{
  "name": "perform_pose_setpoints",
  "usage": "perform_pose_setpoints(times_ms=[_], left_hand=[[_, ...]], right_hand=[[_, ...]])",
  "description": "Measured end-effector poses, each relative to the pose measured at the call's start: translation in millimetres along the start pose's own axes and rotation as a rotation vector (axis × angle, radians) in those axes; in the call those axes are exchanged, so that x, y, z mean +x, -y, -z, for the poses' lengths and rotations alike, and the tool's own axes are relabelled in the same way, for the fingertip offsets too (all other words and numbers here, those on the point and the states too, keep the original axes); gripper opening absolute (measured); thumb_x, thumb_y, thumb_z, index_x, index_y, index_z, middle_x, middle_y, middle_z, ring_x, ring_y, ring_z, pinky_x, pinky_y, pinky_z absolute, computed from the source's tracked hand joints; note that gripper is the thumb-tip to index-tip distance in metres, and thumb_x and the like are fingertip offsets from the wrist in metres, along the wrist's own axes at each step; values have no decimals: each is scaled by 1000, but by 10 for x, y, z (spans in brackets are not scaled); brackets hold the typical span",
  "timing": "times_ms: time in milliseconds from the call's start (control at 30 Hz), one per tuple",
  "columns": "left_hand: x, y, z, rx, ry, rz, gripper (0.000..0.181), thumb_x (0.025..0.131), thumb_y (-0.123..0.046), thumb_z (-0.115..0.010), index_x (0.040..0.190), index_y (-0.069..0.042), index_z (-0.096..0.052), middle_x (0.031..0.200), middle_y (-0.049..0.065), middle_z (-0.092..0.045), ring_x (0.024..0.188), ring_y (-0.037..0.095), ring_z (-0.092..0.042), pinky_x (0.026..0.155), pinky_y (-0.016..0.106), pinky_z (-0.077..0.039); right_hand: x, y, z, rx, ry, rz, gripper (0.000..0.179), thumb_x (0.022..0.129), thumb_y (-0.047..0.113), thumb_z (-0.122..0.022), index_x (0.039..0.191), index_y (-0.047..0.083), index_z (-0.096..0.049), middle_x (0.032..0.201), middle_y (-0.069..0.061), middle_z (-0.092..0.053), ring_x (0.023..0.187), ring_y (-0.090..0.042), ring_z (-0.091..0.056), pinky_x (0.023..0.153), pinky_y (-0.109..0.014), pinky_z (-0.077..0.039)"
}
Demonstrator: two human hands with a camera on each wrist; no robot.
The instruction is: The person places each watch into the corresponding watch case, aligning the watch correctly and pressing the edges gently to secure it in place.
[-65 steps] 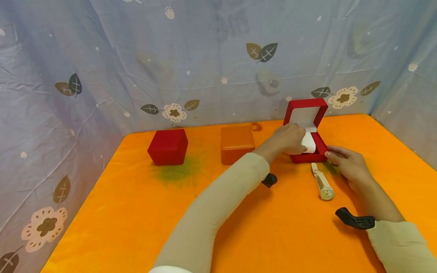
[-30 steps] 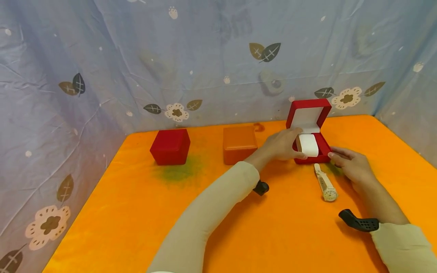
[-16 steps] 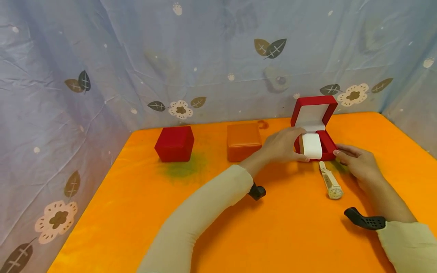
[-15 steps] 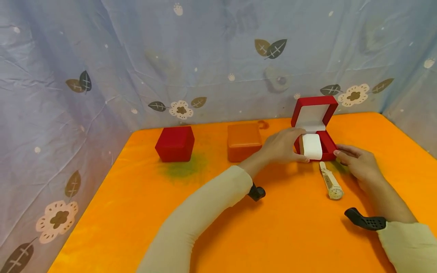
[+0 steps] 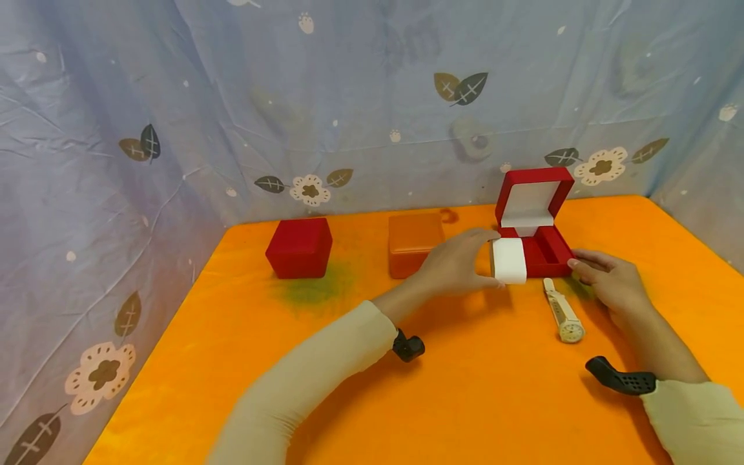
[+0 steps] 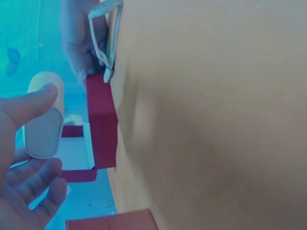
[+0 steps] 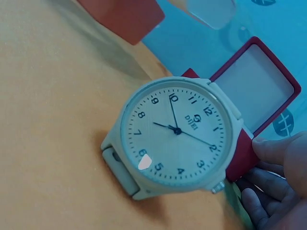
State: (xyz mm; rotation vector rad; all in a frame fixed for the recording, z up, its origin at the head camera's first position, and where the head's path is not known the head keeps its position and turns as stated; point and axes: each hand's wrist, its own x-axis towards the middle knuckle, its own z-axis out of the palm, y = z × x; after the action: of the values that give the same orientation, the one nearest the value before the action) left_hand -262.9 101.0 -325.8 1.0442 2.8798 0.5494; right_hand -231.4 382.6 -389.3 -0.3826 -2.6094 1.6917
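My left hand (image 5: 456, 263) pinches a white watch cushion (image 5: 509, 261) between thumb and fingers, held just off the left front of a red watch box (image 5: 537, 250). In the left wrist view the cushion (image 6: 44, 115) hangs clear of the box (image 6: 101, 124). The box's lid stands up, showing a white lining, and its red inside has a divider. My right hand (image 5: 610, 281) grips the box's front right corner with thumb and fingers. In front of the box lies a wristwatch (image 5: 564, 311) with a pale strap; its round dial (image 7: 175, 136) fills the right wrist view.
A closed orange box (image 5: 415, 245) stands in the middle at the back, near my left hand. Farther left is a closed red box (image 5: 299, 248). An orange cloth (image 5: 465, 387) covers the table, and a patterned blue curtain (image 5: 372, 97) hangs behind it.
The left hand has lifted the white cushion out of the red box and carried it left and toward me. The right hand has stayed on the box's corner.
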Motion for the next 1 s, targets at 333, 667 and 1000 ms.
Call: perform_pose_setpoints(times_ms=[333, 667, 1000], left_hand=[[-294, 212, 89, 11, -68, -21, 78, 77, -51, -77, 143, -25, -43, 147, -9, -46, 129, 11, -49, 104, 32, -46], [-503, 347, 120, -4, -141, -89, 78, 76, -49, -79, 141, -21, -46, 144, -6, -50, 113, 14, -58, 91, 31, -53], [-639, 422, 109, -5, -137, -73, 78, 76, -49, -79, 141, -22, -45, 146, -4, -48, 127, 17, -52, 104, 39, -47]], right_hand=[[2, 14, -17, -1, -6, 13, 80, 90, 53, -58, 147, 3, -37, 83, 40, -56, 81, 6, -53, 69, -7, -48], [-46, 44, 23, 95, -58, 72, 63, 96, 34, -57, 144, -4, -39, 79, 42, -57, 73, 17, -60, 64, -10, -52], [-295, -7, 187, -79, -33, 136, 55, 96, 41, -55, 140, 8, -50, 87, 45, -54, 75, 15, -58, 64, -10, -51]])
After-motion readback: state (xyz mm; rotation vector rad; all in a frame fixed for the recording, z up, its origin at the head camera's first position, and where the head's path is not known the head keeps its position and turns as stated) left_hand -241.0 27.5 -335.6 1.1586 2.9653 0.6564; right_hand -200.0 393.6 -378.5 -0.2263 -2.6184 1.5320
